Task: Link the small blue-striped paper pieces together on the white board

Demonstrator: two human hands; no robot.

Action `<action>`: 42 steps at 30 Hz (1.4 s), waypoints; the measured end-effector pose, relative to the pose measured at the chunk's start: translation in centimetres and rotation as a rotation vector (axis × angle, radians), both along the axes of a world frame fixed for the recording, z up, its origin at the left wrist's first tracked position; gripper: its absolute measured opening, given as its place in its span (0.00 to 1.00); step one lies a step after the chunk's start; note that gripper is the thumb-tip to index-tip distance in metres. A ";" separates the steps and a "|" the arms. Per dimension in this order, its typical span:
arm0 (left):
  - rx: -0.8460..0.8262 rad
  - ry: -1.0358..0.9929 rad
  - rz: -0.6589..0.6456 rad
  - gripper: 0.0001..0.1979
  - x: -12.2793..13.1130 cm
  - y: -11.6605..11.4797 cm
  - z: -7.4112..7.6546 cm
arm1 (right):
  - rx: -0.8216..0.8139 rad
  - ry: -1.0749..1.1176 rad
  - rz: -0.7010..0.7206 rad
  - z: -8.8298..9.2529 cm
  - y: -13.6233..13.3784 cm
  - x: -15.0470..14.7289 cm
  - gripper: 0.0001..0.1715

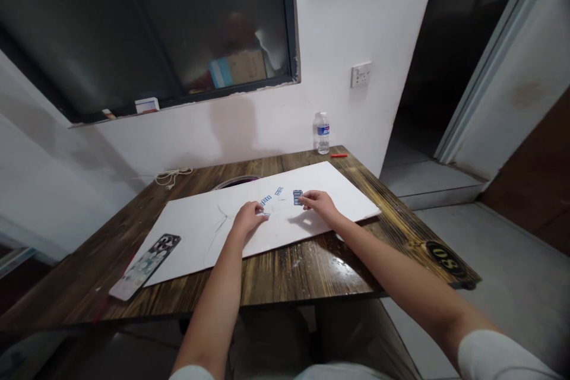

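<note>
My right hand point(318, 203) pinches a small dark piece with blue and white stripes point(297, 198) between thumb and fingers, just above a white board point(307, 175). To its left, my left hand point(248, 217) rests low over the board, thumb and index finger apart. A blue-edged bit point(266, 214) lies by the left thumb tip, partly covered. Just beyond those fingers is a blue striped piece point(266, 199), with a smaller blue-outlined piece point(278, 191) farther to the right. Thin dark lines mark the board's surface.
A phone in a patterned case point(149, 264) overlaps the board's left edge. On the wooden table point(285, 285), a water bottle point(323, 133) and a red pen-like stick point(339, 155) stand and lie at the back right. A white cable point(171, 176) and a partly hidden round object point(235, 181) are behind the board.
</note>
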State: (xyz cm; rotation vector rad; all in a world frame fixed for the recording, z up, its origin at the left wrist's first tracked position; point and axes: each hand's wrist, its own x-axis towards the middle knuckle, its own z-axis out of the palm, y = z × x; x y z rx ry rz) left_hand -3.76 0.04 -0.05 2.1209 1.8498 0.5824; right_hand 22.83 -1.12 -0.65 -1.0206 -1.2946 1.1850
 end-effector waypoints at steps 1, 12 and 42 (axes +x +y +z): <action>0.029 0.037 0.012 0.15 0.0 -0.1 0.2 | 0.000 -0.001 -0.001 0.0 0.0 0.0 0.18; -0.051 0.026 0.097 0.17 0.4 -0.4 0.2 | 0.013 -0.026 -0.002 0.1 -0.1 0.3 0.18; 0.116 0.088 0.040 0.05 1.9 -1.4 2.1 | 0.027 -0.075 -0.038 -0.5 0.7 0.6 0.22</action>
